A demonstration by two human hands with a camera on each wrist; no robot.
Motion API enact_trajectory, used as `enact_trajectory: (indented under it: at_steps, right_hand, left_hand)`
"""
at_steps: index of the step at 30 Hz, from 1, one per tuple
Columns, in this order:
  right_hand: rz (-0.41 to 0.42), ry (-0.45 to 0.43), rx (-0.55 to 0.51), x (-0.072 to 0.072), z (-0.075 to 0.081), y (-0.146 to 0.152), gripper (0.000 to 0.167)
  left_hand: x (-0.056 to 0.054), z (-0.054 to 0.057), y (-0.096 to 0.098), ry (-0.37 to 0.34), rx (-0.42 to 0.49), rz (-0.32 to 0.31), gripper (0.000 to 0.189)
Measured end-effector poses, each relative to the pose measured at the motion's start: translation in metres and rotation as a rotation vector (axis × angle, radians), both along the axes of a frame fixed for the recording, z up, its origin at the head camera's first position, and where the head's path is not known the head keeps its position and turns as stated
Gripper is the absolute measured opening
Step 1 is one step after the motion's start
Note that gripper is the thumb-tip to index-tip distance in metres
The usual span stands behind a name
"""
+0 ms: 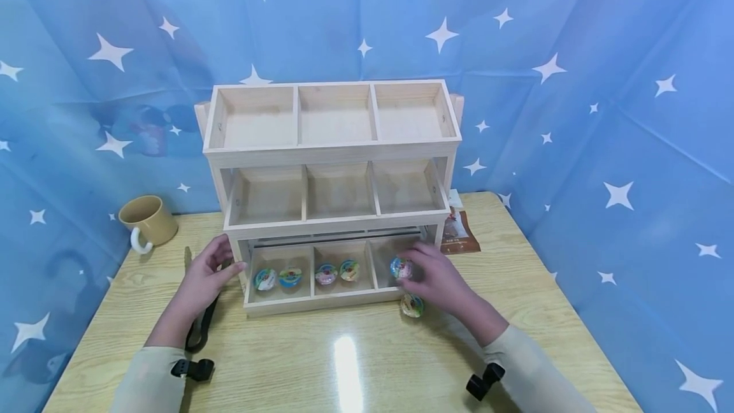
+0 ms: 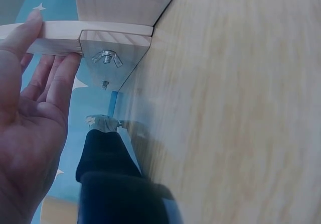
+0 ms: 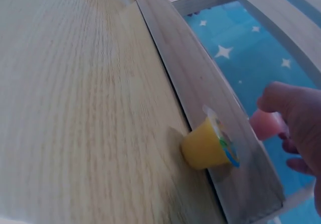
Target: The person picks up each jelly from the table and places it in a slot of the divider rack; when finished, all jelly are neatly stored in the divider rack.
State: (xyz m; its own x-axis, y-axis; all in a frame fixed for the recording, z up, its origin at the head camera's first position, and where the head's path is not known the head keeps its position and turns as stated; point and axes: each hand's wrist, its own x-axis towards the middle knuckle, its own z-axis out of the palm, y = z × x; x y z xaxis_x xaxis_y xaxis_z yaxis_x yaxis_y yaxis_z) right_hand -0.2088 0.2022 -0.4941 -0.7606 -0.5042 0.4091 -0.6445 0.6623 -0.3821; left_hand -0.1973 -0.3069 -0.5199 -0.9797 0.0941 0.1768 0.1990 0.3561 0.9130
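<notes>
A three-tier wooden rack (image 1: 332, 155) stands on the table, each tier split into three compartments. My left hand (image 1: 209, 273) grips the upright at its left side, thumb and fingers on opposite faces of the wood (image 2: 57, 38) in the left wrist view. In the bottom tier's right compartment my right hand (image 1: 438, 279) holds a pink jelly cup (image 3: 266, 124) by its side. A yellow jelly cup (image 3: 200, 146) sits on the table right by the front board, below that hand. Two jelly cups (image 1: 278, 278) lie in the bottom left compartment, two more (image 1: 338, 273) in the middle one.
A tan mug (image 1: 150, 219) with a white handle stands at the back left. Beside my left forearm lies a black-handled tool (image 1: 202, 327). Behind the rack's right side is a brown packet (image 1: 460, 234). Blue star-patterned cloth (image 1: 573, 120) hangs around the table.
</notes>
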Motion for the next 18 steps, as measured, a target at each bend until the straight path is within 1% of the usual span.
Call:
enact_trajectory:
  at_steps: [3,7,10,15,18]
  right_hand:
    - [0.01,-0.023,0.016,-0.007,0.0,-0.007,0.045]
    - [0.028,-0.093,0.034,-0.015,0.001,-0.014,0.048]
    - [0.052,-0.129,0.055,-0.022,0.001,-0.019,0.049]
    - [0.096,-0.175,0.123,-0.03,0.001,-0.023,0.05]
    - [0.098,-0.194,0.168,-0.033,-0.001,-0.025,0.049]
  left_hand:
    - [0.0,0.001,0.0,-0.003,0.002,0.001,0.065]
    - [0.0,0.001,-0.001,-0.011,0.008,0.001,0.066]
    - [0.0,0.0,-0.001,-0.01,0.01,-0.002,0.066]
    - [-0.001,-0.001,-0.001,-0.004,0.012,-0.005,0.066]
    - [-0.001,-0.001,-0.001,-0.003,0.015,-0.004,0.066]
